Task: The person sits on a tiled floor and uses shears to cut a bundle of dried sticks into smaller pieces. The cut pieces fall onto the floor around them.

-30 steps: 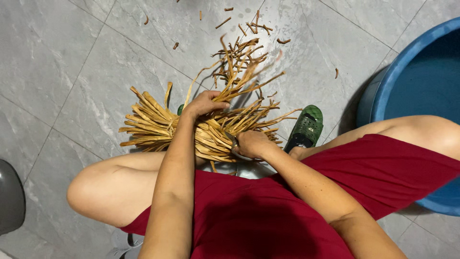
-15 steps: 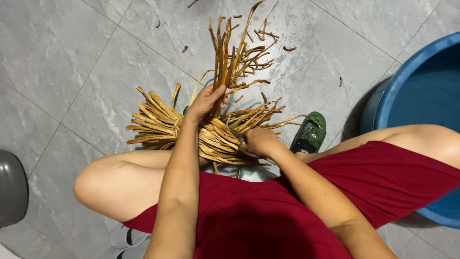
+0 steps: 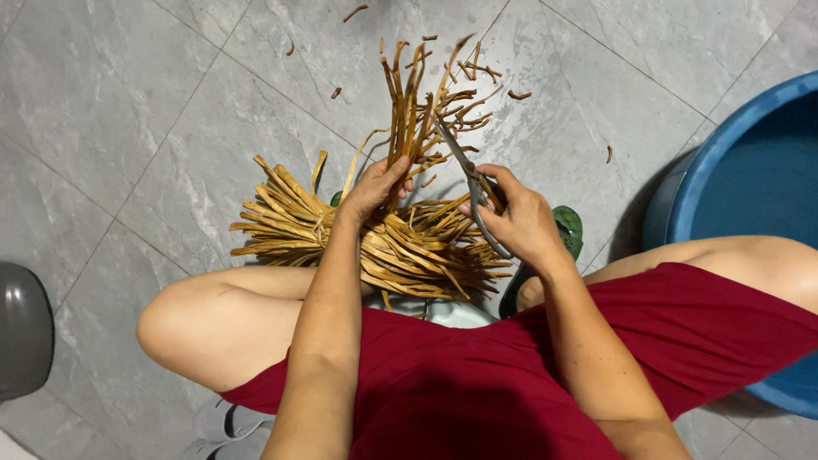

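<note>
Strips of dried tan plant fibre (image 3: 417, 94) stand upright in your left hand (image 3: 373, 189), fingers wrapped tight around the bunch above the bundled pile (image 3: 341, 230) on the grey tile floor (image 3: 128, 128). They look light, stiff, brittle at the curled tips; grip low, near the base. Your right hand (image 3: 520, 220) is closed through the scissors (image 3: 464, 166), blades at the strips. A blue tub (image 3: 682, 204) stands nearby.

The right hand (image 3: 520, 217) has risen off the pile of tan strips (image 3: 383, 243) at mid-frame and now grips scissors (image 3: 467, 175). Their blades meet the raised bunch (image 3: 417, 94), which the left hand (image 3: 375, 187) lifted toward the upper centre.
</note>
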